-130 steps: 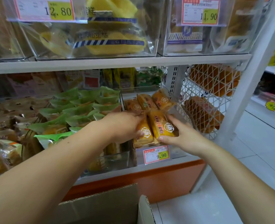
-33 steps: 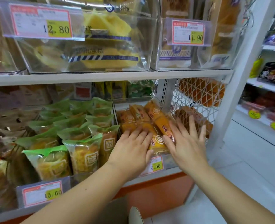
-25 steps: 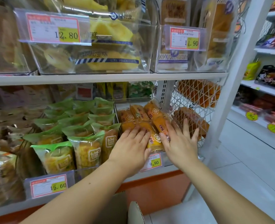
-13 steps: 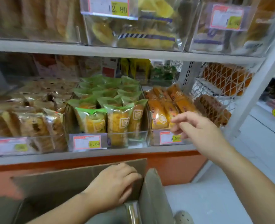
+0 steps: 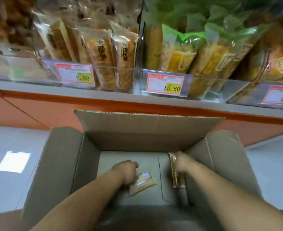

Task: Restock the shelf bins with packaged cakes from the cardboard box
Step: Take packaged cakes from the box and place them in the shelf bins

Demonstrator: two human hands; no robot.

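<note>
Cardboard box (image 5: 62, 164), left hand (image 5: 126, 171) touching flat cake packet (image 5: 143, 181), right hand (image 5: 181, 161) gripping upright packet (image 5: 176, 177)

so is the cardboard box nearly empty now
Nearly empty: the cardboard box shows bare floor, with only two packaged cakes visible, one at the left hand, one at the right hand.

A: Floor (image 5: 12, 144)?
B: Pale grey, smooth, glossy. 1 bright rectangular patch of light (image 5: 13, 161) reflected on it at left.

A: Fixture?
B: Grey shelf edge (image 5: 37, 88) runs across the frame, tilting down to the right. Orange base panel (image 5: 29, 110) below it, meeting the floor.

A: Labels?
B: 3 red-bordered price tags along the front. 1 reads 6.80 (image 5: 75, 75), 1 reads 15.60 (image 5: 165, 85); the one at far right (image 5: 280, 97) is too blurred to read.
</note>
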